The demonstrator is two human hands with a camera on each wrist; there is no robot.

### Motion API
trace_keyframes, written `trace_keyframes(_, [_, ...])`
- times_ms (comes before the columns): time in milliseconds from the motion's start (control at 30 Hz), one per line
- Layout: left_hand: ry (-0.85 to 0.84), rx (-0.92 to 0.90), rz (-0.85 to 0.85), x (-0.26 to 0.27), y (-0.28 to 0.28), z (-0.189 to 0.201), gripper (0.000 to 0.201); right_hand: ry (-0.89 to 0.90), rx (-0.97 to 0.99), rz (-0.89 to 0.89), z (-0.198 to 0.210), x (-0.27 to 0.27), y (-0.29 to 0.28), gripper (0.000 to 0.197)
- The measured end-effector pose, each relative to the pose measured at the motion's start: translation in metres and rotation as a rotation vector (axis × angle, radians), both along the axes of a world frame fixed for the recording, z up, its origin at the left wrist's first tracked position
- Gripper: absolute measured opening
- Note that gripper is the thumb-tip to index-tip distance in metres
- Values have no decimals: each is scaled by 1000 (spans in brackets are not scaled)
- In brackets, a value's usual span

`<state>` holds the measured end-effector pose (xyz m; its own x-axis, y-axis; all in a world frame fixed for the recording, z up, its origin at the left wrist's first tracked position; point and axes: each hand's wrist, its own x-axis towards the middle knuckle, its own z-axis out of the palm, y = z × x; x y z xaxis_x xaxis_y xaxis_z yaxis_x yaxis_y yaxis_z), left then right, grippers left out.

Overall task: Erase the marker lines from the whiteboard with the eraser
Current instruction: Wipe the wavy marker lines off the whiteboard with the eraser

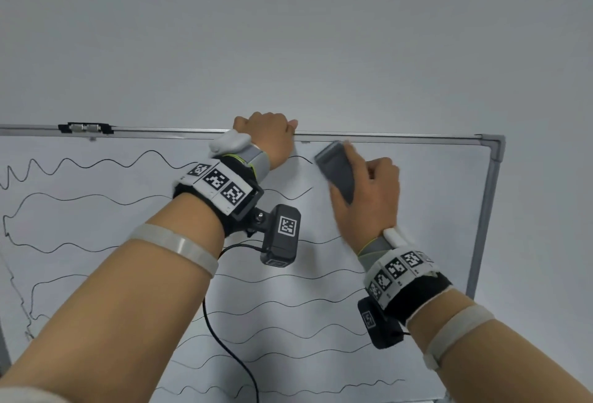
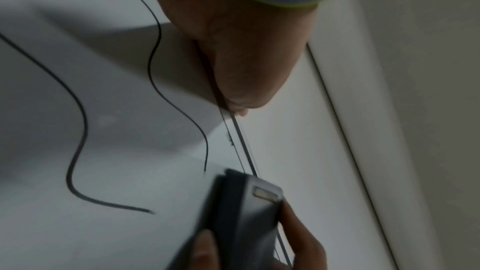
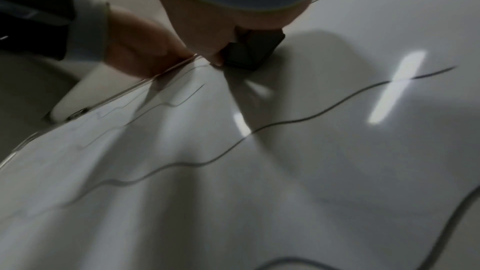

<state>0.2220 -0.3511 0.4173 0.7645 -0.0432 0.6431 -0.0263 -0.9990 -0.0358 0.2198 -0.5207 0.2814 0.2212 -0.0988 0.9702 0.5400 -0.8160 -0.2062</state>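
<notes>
left hand [image 1: 268, 136]: fingers curled over the board [image 1: 433, 178] top edge — steadying it.
right hand [image 1: 369, 197]: fingers clamped on eraser [image 1: 335, 169], flat against lines [image 1: 96, 163] — wiping.

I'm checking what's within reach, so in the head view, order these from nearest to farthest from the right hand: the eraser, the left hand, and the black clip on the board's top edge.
1. The eraser: gripped in the right hand, near the board's upper right.
2. The left hand: just to the left, holding the top frame.
3. The black clip: far left on the top edge.
</notes>
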Motion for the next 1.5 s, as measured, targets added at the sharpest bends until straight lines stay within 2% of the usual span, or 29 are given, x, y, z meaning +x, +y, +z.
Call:
trace_keyframes(67, [7, 1, 20, 0, -10, 4, 34, 14, 160, -52, 9, 3, -21, 71])
trace_keyframes(133, [15, 8, 41, -1, -21, 8, 30, 24, 203, -81, 17, 5, -35, 70])
trace_keyframes(267, [49, -2, 83, -1, -32, 13, 26, 31, 88, -47, 17, 3, -33, 73])
trace_keyframes(433, [71, -79, 108, -3, -17, 9, 31, 16, -116, 31, 2, 8, -18, 73])
trace_keyframes(567, [29, -145, 123, -10, 16, 2, 41, 91, 198, 72, 1, 18, -3, 72])
trace_keyframes(600, [13, -149, 108, -12, 21, 1, 44, 82, 197, 85, 1, 15, 10, 72])
trace_keyframes(733, [20, -178, -13, -24, 41, -3, 43, 6, -162, 170, -10, -6, 78, 72])
trace_keyframes(767, [24, -182, -44, -28, 45, -3, 43, 9, -142, 172, -10, -7, 83, 71])
trace_keyframes(833, [19, -164, -50, -38, 66, 0, 44, 41, 33, 147, -8, -7, 88, 71])
trace_keyframes(900, [-12, -117, -9, -49, 101, 2, 46, 91, 240, 106, -5, -9, 99, 72])
trace_keyframes(967, [-46, -53, 32, -58, 134, 2, 48, 106, 313, 114, -1, -18, 125, 72])
trace_keyframes(1100, [-106, 62, 108, -73, 180, 5, 51, 51, -49, 173, -4, -30, 176, 72])
trace_keyframes(1133, [-116, 46, 109, -75, 187, 6, 51, 65, -33, 156, -3, -26, 174, 72])
trace_keyframes(1167, [-123, 21, 107, -78, 200, 6, 50, 91, 63, 126, -3, -23, 173, 72])
trace_keyframes(1267, [-91, -55, 122, -79, 235, 1, 50, 169, 440, 59, 1, -17, 179, 73])
trace_keyframes(1300, [-65, -71, 122, -78, 243, -2, 51, 180, 452, 54, 3, -20, 191, 73])
trace_keyframes(1433, [-50, -71, 117, -76, 258, -7, 52, 127, 67, 115, -1, -31, 236, 72])
trace_keyframes(1500, [-41, -81, 91, -75, 266, -6, 52, 127, 123, 74, 0, -23, 225, 72])
